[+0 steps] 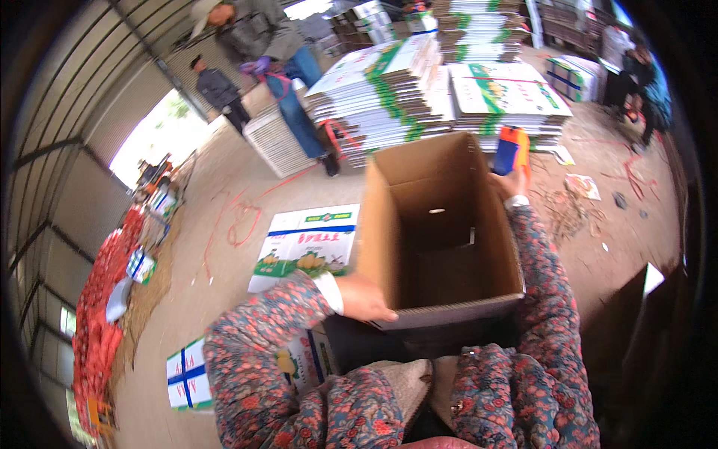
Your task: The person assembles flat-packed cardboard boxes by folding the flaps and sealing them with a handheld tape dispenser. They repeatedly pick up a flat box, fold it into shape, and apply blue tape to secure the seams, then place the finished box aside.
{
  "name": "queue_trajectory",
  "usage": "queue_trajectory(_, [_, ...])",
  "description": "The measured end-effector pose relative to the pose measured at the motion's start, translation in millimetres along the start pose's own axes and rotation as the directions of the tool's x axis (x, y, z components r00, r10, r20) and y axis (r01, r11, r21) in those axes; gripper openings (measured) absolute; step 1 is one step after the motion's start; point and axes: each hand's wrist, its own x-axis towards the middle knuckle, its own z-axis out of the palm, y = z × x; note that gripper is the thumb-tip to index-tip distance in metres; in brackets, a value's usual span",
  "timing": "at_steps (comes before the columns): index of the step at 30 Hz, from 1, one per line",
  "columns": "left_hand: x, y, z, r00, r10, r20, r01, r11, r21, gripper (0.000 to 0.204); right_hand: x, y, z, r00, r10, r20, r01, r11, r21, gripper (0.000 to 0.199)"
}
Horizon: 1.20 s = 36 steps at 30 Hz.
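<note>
An open cardboard box point(449, 168), brown inside, stands tilted in front of my body with its mouth facing me. At its near left corner, my left hand point(364, 298) grips the rim, with the thumb along the edge and the other fingers mostly hidden. Beside the box's far right side is my right hand point(508, 184), closed round an orange-and-blue handheld tool point(511, 151) whose exact kind I cannot make out. To the left of the open box lies a printed white-and-green carton point(314, 236) with a blue strap.
Stacks of flattened cartons point(381, 90) rise beyond the box. A person in a grey jacket point(273, 37) stands by a white crate point(277, 142); another sits far right point(639, 86). Red net sacks point(108, 292) line the left. A strapped carton point(188, 374) lies near left.
</note>
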Motion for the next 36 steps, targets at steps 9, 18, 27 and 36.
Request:
queue_trajectory(9, [140.9, -89.9, -12.3, 0.878, -0.414, 0.24, 0.341, 0.893, 0.293, 0.039, -34.7, -44.9, -12.4, 0.991, 0.127, 0.045, -0.124, 0.991, -0.054, 0.059])
queue_trajectory(18, [255.6, -74.6, -42.5, 0.937, -0.318, 0.146, 0.212, 0.849, 0.485, 0.027, -45.8, -51.7, -13.2, 0.984, 0.16, -0.078, -0.168, 0.98, -0.103, 0.067])
queue_trajectory(27, [242.3, -172.5, -134.8, -0.097, -0.147, -0.984, 0.601, 0.779, -0.176, 0.035, -35.8, -27.5, -3.3, 0.991, 0.031, -0.131, -0.02, 0.996, 0.087, 0.053])
queue_trajectory(36, [288.8, -146.9, 14.9, 0.206, -0.422, -0.883, 0.47, 0.834, -0.289, 0.026, -35.4, -36.6, 7.7, 0.995, 0.089, -0.053, -0.094, 0.99, -0.104, 0.056])
